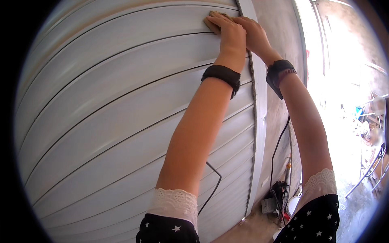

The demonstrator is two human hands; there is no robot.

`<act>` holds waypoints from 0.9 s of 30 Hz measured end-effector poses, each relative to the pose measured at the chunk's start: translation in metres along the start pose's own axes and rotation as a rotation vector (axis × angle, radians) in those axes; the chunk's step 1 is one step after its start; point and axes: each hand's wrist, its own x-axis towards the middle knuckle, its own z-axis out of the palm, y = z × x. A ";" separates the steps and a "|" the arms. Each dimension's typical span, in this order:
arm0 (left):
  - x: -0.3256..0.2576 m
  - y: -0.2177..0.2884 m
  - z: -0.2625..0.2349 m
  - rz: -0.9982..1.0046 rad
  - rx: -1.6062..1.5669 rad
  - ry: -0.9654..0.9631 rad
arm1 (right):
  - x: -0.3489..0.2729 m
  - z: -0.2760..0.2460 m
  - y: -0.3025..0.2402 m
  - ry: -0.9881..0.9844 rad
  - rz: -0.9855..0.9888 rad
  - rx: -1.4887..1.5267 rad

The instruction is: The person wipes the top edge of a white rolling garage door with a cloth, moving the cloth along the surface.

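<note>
High on a white slatted roller shutter (133, 89), my left hand (227, 26) presses a tan folded cloth (211, 25) flat against a slat near the right edge. Its fingers lie over the cloth, which shows at their left side and above the fingertips. My right hand (254, 33) is close beside it, its fingers reaching toward the cloth and mostly hidden behind the left hand. Both arms are stretched up. A black band (222, 75) circles the left wrist, and a dark watch-like band (279, 73) is on the right.
A pale guide rail (259, 117) borders the shutter, with a plastered wall to its right. A bent metal handle (218, 178) juts from the lower slats. Below are a black cable (274, 148), tools and a white bucket (292, 205). Metal frames (370, 170) stand at the bright far right.
</note>
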 end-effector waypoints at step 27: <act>-0.011 -0.083 -0.026 0.390 -1.322 -1.334 | -0.017 -0.118 -0.032 -1.520 0.702 0.646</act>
